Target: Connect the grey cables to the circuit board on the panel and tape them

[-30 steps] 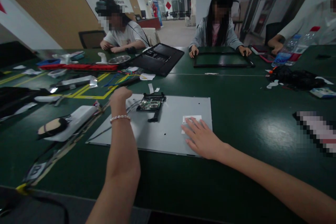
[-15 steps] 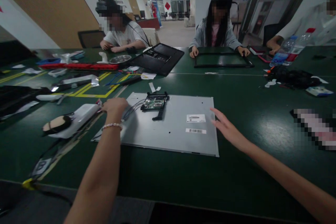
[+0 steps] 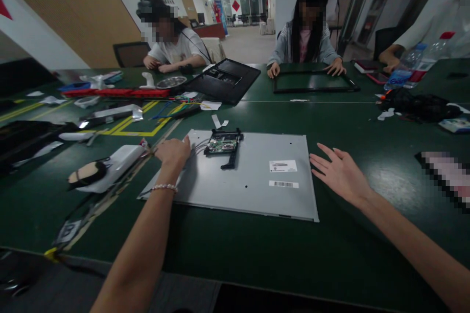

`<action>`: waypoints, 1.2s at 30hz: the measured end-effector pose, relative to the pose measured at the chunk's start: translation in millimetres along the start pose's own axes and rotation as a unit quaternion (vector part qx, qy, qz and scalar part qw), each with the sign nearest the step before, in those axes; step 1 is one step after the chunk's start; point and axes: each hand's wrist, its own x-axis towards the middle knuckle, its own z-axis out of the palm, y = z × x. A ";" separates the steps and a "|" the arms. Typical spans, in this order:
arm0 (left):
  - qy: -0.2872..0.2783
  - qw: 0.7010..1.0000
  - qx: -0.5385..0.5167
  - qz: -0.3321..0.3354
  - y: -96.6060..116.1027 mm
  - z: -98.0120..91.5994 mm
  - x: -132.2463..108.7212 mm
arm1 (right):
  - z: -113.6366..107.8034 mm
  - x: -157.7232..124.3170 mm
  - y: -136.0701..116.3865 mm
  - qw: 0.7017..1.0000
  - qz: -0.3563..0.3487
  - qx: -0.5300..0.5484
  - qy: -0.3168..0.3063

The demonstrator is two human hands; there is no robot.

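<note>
A flat grey display panel (image 3: 253, 200) lies back side up on the table before me, with two white labels on its right half. Near its top edge rests a green circuit board (image 3: 222, 144) in a black bracket (image 3: 229, 161). Thin grey cables (image 3: 198, 146) run from the board toward my left hand (image 3: 172, 154), which is curled over the panel's upper left part; its fingertips are mostly hidden. My right hand (image 3: 340, 173) is open just beyond the panel's right edge, fingers spread, with nothing in it.
Left of the panel lie a white computer mouse-like object (image 3: 110, 168) and a cable with a tag (image 3: 69, 232). Farther back are a black laptop-like shell (image 3: 223, 80) and red strips (image 3: 117, 93). Across the table, a person's hands touch a black frame (image 3: 316, 90). Bottles (image 3: 407, 66) stand right.
My right hand has moved right, off the panel's edge, and its fingers have spread. My left hand has shifted slightly, still curled over the cable side. The view has turned a little left.
</note>
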 end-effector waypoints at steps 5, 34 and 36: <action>-0.001 0.998 0.000 -0.055 8.7 -3.5 -3.2 | -13.6 -4.1 -1.9 0.997 0.031 0.066 0.015; 0.000 0.999 0.013 0.053 60.8 -19.3 -43.6 | -80.8 0.7 1.2 0.975 0.028 0.023 0.218; -0.007 0.997 0.000 0.077 66.8 -18.6 -48.0 | -79.9 1.5 4.1 0.966 0.010 -0.050 0.254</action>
